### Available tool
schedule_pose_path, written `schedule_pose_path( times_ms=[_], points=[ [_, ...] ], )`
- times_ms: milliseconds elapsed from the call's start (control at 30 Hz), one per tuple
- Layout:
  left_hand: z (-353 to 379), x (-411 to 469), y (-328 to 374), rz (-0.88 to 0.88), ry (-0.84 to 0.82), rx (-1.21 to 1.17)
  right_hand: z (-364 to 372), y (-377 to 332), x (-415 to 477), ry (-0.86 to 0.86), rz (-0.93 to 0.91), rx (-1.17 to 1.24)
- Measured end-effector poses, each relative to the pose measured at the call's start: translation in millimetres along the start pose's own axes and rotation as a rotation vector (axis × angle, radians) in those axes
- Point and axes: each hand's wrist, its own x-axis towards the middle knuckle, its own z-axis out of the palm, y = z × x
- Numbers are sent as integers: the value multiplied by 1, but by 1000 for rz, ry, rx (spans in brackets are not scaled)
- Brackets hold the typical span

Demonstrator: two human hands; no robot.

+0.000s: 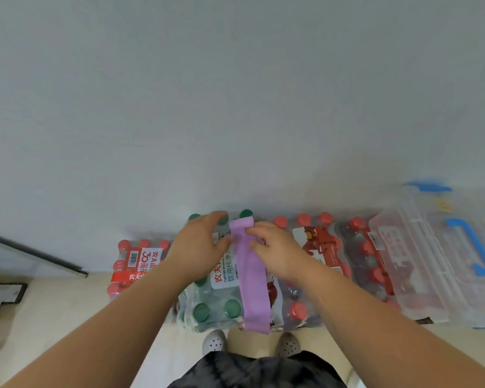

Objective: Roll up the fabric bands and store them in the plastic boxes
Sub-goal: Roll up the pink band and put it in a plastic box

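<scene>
A purple fabric band (252,278) lies lengthwise on top of a shrink-wrapped pack of green-capped bottles (216,309). Its far end is curled over into a small roll near the wall. My left hand (199,247) pinches the band's left edge just below the roll. My right hand (272,247) holds the right edge at the same height, with fingers on the fabric. The band's near end hangs over the pack's front edge. Clear plastic boxes with blue handles and latches (445,264) stand at the far right, lids shut.
Packs of red-capped bottles (135,264) sit left and right (319,253) of the green pack along a pale wall. My feet in white perforated shoes (214,341) stand just before the packs. A dark rail (34,254) runs at the left.
</scene>
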Motion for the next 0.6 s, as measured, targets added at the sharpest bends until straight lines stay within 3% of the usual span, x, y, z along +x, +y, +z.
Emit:
schedule_pose_path(
  times_ms=[200,367,500,600],
  points=[
    [-4,-14,29,69,-26,-420,-19,-17,-58,87,-130,246],
    [-5,-45,55,90,55,-508,-31,-18,-104,160,-157,300],
    [-3,-84,86,79,16,-520,-38,-5,-133,342,-151,490],
    [0,-116,116,73,5,-626,-44,2,-153,323,-229,515]
  ],
)
